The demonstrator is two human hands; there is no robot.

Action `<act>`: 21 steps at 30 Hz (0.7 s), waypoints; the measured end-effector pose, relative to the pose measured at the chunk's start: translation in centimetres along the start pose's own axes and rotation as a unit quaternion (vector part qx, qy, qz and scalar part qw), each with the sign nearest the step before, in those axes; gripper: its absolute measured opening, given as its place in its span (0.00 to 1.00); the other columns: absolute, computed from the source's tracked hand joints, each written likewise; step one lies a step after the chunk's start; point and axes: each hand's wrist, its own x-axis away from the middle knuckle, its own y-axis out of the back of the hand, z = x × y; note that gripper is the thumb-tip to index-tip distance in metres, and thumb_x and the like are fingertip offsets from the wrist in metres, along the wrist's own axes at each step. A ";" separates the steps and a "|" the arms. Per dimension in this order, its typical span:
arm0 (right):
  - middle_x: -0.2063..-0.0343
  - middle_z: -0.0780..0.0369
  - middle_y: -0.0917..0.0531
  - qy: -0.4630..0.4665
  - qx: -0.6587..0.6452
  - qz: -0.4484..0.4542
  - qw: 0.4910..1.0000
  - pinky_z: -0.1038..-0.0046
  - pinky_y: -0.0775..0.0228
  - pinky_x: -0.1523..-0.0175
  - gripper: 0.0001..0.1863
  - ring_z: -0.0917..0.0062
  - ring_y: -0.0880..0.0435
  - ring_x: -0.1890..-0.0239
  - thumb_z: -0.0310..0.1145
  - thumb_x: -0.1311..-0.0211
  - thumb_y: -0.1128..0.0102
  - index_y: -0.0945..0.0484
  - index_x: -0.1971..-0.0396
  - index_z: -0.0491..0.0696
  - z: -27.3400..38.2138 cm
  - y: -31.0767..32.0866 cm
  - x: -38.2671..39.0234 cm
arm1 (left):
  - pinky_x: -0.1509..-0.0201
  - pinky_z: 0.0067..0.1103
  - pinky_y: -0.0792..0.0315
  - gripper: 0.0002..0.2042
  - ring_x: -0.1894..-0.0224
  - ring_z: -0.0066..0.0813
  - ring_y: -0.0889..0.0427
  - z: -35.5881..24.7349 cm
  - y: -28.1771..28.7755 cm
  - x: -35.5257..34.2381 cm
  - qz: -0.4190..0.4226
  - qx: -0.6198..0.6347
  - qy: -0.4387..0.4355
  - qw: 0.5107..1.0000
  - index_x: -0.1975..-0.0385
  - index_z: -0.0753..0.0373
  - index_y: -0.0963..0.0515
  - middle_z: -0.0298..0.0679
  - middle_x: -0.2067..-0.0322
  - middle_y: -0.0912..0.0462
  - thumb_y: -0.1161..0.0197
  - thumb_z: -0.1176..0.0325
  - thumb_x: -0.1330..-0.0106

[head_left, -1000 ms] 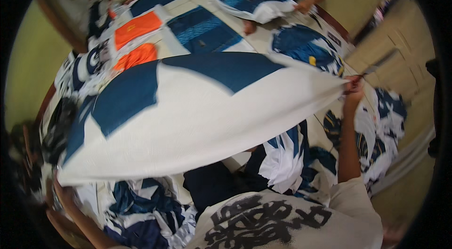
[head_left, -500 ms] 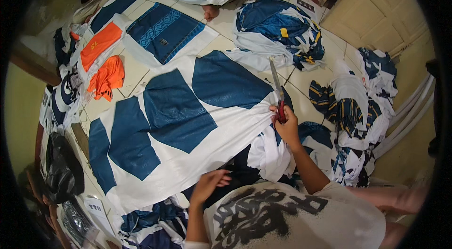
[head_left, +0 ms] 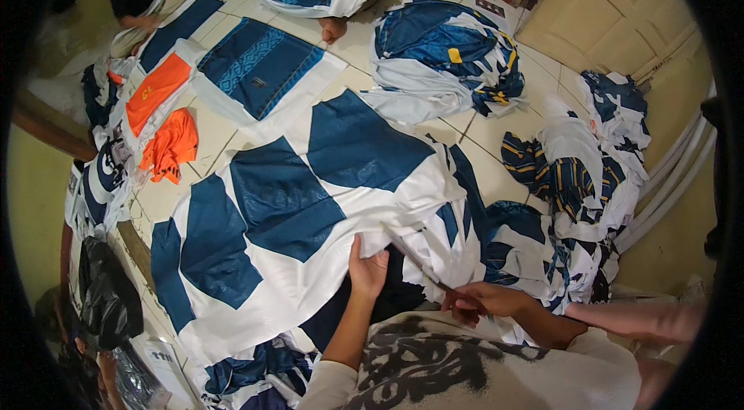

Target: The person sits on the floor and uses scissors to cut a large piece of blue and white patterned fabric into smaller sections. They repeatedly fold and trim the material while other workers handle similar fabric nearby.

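Observation:
A large white fabric sheet (head_left: 310, 282) with dark blue pattern panels (head_left: 288, 198) lies spread on the tiled floor before me. My left hand (head_left: 368, 272) pinches its near edge, where a bit of white cloth sticks up between thumb and fingers. My right hand (head_left: 490, 301) is closed round the red handles of a pair of scissors (head_left: 418, 261). The long blades point up and left, with their tips close to the fabric edge by my left hand. Whether the blades touch the cloth I cannot tell.
A blue patterned piece (head_left: 260, 69) and orange pieces (head_left: 169, 145) lie at the left. Heaped blue fabric (head_left: 446, 53) is at the back; striped scraps (head_left: 570, 181) pile up at the right. Another person's hand (head_left: 333, 29) rests at the back. A door (head_left: 612, 11) stands at the far right.
My right hand has brought the scissors down from the sheet's right end toward my body. My left hand has moved up and taken hold of the near edge. The sheet's right end has crumpled.

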 end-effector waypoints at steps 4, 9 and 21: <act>0.77 0.67 0.28 0.006 -0.084 0.070 0.994 0.79 0.39 0.70 0.25 0.82 0.30 0.76 0.48 0.30 0.47 0.29 0.50 0.39 -0.4 -1.5 1.1 | 0.31 0.34 0.35 0.22 0.37 0.41 0.30 -0.8 -2.6 -1.3 0.094 0.062 -0.040 0.993 0.42 0.70 0.35 0.46 0.41 0.28 0.51 0.58 0.26; 0.79 0.68 0.34 0.040 -0.237 0.071 0.968 0.78 0.41 0.72 0.31 0.83 0.34 0.77 0.59 0.40 0.40 0.31 0.56 0.43 -0.4 -3.1 1.5 | 0.32 0.33 0.35 0.29 0.37 0.43 0.31 -0.6 -6.2 0.0 0.189 0.215 0.064 0.956 0.40 0.72 0.39 0.51 0.38 0.35 0.48 0.52 0.28; 0.82 0.73 0.36 0.036 -0.117 -0.008 0.993 0.80 0.48 0.77 0.20 0.86 0.38 0.82 0.55 0.29 0.52 0.31 0.70 0.52 -0.3 -3.9 -2.7 | 0.25 0.27 0.48 0.37 0.30 0.31 0.45 6.3 -3.1 5.1 0.107 -0.036 0.021 0.993 0.29 0.61 0.51 0.41 0.30 0.46 0.58 0.39 0.29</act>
